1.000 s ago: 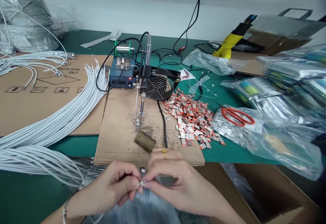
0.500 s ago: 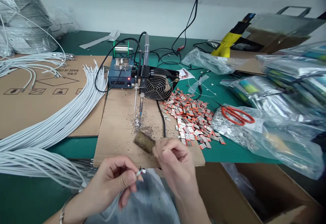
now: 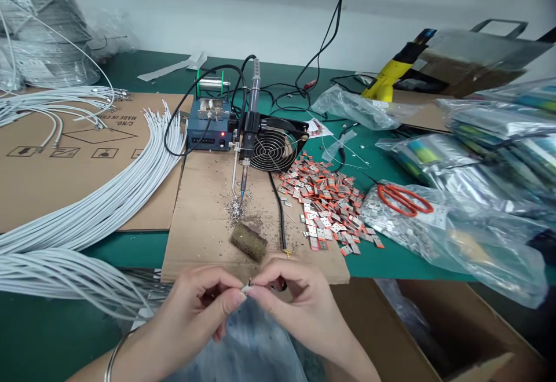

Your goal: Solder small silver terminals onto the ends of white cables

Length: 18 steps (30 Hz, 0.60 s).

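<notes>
My left hand pinches the end of a white cable between thumb and forefinger. My right hand has its thumb and forefinger closed on the same tip, so the two hands meet at their fingertips. A dark bit of wire sticks up between them; most of the cable end is hidden by the fingers. Just beyond the hands lies a brown sponge on a cardboard sheet. Behind it a soldering iron hangs tip down in a stand, above scattered solder specks.
A blue soldering station and a fan stand behind. Bundled white cables lie left. To the right are a heap of small metal connectors, orange-handled scissors on a plastic bag, and a yellow heat gun. An open carton sits below.
My right hand has come down and left from beside the sponge to the cable tip. My left hand has shifted slightly right, still pinching the cable. The view has moved a little.
</notes>
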Each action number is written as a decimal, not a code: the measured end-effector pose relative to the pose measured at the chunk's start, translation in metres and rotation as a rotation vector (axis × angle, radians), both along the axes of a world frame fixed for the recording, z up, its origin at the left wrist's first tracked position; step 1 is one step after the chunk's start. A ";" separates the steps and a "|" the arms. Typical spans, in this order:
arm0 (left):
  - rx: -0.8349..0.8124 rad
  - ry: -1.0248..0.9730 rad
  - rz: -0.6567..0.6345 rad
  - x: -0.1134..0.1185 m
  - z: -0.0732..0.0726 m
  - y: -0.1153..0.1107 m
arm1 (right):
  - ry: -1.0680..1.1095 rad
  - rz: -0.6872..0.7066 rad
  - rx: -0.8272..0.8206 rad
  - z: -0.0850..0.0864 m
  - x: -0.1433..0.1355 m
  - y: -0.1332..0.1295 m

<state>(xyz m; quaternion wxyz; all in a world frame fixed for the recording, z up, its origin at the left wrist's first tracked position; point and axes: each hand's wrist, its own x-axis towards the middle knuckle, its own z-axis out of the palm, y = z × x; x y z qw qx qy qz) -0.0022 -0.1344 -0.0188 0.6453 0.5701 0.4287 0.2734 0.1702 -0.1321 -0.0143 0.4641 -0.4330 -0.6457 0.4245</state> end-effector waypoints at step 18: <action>-0.162 -0.160 0.115 0.007 -0.005 0.000 | 0.166 -0.039 -0.078 -0.002 0.011 0.003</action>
